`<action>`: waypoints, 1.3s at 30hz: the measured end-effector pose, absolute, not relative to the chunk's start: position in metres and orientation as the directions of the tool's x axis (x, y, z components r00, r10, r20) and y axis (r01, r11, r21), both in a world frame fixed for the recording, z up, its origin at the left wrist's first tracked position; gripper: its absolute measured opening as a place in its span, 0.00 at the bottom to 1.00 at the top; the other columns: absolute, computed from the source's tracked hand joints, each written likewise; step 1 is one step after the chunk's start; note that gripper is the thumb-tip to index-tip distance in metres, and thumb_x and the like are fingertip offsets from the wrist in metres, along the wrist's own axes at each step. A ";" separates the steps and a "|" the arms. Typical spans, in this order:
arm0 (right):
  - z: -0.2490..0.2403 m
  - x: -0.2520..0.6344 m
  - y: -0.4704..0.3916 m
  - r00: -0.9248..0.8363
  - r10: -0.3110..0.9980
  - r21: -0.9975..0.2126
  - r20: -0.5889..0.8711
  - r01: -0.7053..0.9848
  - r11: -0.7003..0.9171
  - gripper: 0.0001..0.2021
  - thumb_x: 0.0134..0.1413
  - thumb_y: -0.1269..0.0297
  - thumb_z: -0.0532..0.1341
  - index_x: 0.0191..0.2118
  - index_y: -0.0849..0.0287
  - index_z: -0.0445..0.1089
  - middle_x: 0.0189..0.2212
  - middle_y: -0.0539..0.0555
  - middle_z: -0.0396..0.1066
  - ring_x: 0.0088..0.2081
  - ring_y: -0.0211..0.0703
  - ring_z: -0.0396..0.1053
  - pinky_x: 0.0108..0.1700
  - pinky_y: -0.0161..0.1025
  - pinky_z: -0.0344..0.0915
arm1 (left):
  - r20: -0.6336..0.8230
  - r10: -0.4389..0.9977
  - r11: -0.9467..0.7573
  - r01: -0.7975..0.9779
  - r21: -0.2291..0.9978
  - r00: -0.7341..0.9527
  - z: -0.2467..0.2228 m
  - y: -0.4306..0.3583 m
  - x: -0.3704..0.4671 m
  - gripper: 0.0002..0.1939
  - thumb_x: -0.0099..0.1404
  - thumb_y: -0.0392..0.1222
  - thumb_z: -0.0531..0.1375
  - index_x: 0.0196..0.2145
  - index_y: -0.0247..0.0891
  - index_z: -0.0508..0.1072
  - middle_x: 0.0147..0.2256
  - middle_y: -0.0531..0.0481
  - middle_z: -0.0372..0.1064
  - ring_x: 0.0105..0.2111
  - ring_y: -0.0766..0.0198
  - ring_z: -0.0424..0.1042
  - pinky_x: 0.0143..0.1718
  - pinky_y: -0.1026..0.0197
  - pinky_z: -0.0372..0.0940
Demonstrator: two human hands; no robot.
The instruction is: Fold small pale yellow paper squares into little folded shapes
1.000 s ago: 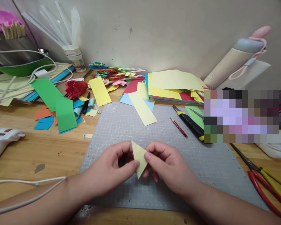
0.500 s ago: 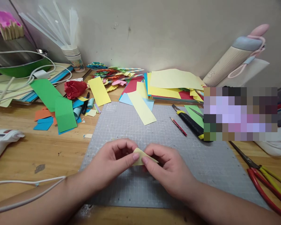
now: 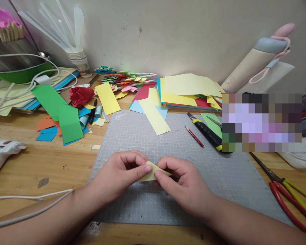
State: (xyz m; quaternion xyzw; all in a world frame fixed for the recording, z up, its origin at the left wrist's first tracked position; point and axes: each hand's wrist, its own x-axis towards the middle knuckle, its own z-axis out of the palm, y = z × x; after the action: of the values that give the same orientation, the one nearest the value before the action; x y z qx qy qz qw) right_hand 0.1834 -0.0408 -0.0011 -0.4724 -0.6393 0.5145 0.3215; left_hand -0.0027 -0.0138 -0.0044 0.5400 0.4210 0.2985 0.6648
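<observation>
A small pale yellow piece of paper (image 3: pixel 150 176) is pinched between both hands over the grey cutting mat (image 3: pixel 132 204). My left hand (image 3: pixel 129 170) grips its left part, thumb on top and fingers curled behind. On the right part, my right hand (image 3: pixel 180 178) presses with the thumb while its fingers bend underneath. The fingers and thumbs cover much of the paper, so its full shape is hidden. Beyond the hands, a pale yellow paper strip (image 3: pixel 155 117) lies across the mat's back edge. A short red pencil (image 3: pixel 194 136) rests to its right.
A black and yellow utility knife (image 3: pixel 206 132) and red-and-yellow-handled scissors (image 3: pixel 283 190) lie to the right. Green paper strips (image 3: pixel 70 122) and scraps are on the left. Behind stand paper cups with clear sticks (image 3: pixel 79 61) and a leaning bottle (image 3: pixel 255 64). A white cable (image 3: pixel 30 217) crosses my left forearm.
Both hands keep hold of the paper in nearly the same place. The left thumb and the paper's lower left edge have shifted slightly. The whole view has moved a little.
</observation>
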 end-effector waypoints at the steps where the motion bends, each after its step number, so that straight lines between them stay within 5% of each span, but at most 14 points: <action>1: -0.001 0.184 -0.041 -0.347 0.935 -0.962 -0.074 0.271 0.024 0.11 0.57 0.63 0.55 0.25 0.58 0.63 0.21 0.48 0.62 0.24 0.36 0.58 0.26 0.35 0.55 | -0.238 0.851 0.240 0.057 0.969 0.467 -0.004 -0.014 -0.002 0.08 0.59 0.41 0.64 0.24 0.38 0.73 0.28 0.54 0.71 0.30 0.67 0.66 0.34 0.65 0.60; 11: -0.004 0.184 -0.043 -0.336 0.937 -0.971 -0.093 0.240 -0.010 0.10 0.57 0.63 0.57 0.26 0.58 0.64 0.21 0.46 0.60 0.24 0.35 0.56 0.26 0.34 0.54 | -0.240 0.844 0.234 0.074 0.970 0.480 -0.002 -0.015 0.000 0.10 0.60 0.42 0.62 0.24 0.37 0.69 0.28 0.54 0.68 0.30 0.67 0.64 0.33 0.64 0.59; 19: -0.003 0.181 -0.040 -0.336 0.926 -0.973 -0.170 -0.093 -0.213 0.08 0.52 0.63 0.64 0.30 0.58 0.64 0.23 0.45 0.63 0.24 0.33 0.58 0.25 0.31 0.57 | -0.170 0.837 0.135 0.104 0.985 0.520 0.001 -0.018 0.000 0.11 0.62 0.43 0.61 0.24 0.37 0.68 0.28 0.53 0.66 0.31 0.65 0.64 0.34 0.62 0.58; 33: 0.001 0.188 -0.040 -0.344 0.928 -0.988 -0.143 0.000 -0.152 0.15 0.61 0.60 0.57 0.24 0.60 0.69 0.18 0.47 0.63 0.21 0.33 0.59 0.24 0.31 0.56 | -0.161 0.811 0.097 0.142 0.985 0.563 0.005 -0.018 -0.003 0.11 0.62 0.43 0.61 0.24 0.37 0.69 0.28 0.53 0.66 0.30 0.65 0.64 0.33 0.62 0.59; 39: 0.000 0.188 -0.033 -0.301 0.951 -0.995 -0.068 -0.046 -0.086 0.10 0.54 0.64 0.62 0.24 0.59 0.67 0.21 0.47 0.65 0.22 0.33 0.59 0.23 0.31 0.57 | -0.197 0.809 0.141 0.143 0.980 0.553 0.005 -0.017 -0.003 0.12 0.61 0.44 0.61 0.23 0.37 0.69 0.28 0.53 0.66 0.30 0.65 0.64 0.32 0.63 0.59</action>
State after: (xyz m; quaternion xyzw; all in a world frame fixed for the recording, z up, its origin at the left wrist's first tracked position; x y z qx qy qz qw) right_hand 0.1880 -0.0330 -0.0002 -0.4229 -0.5349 0.6036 0.4132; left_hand -0.0029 -0.0173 0.0054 0.6022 0.3953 0.2589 0.6435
